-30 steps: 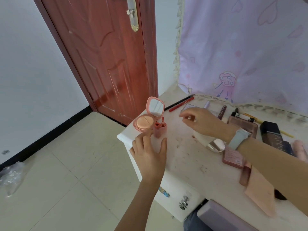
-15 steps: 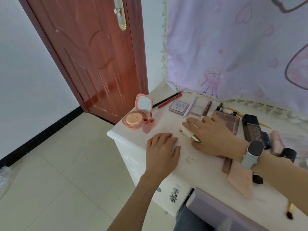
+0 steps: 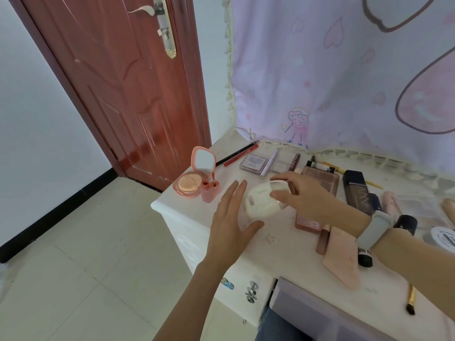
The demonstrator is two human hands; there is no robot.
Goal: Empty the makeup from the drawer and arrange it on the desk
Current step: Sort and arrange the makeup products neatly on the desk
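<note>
The right hand (image 3: pixel 307 198) gripped a white compact (image 3: pixel 261 200) by its far edge, fingers curled over the rim, and held it tilted just above the desk (image 3: pixel 278 244). The left hand (image 3: pixel 231 222) was open, fingers straight, just left of the compact and apart from it as far as the view showed.

Much of the job looked done. Left of the grip stood a pink compact (image 3: pixel 194 178) with its mirror up, and a small red case (image 3: pixel 210 190) touching it. Beyond the grip lay a red pencil (image 3: pixel 240 155), a clear palette (image 3: pixel 253 162) and a tube (image 3: pixel 269 161) in a loose row. To the right were a brown palette (image 3: pixel 322 179), a dark bottle (image 3: pixel 360 190) and a pink cloth (image 3: pixel 341 259).

The drawer (image 3: pixel 320 313), below the grip, stood open; its inside was hidden, so what remained there could not be told. In my judgement the white compact had yet to be set down.
</note>
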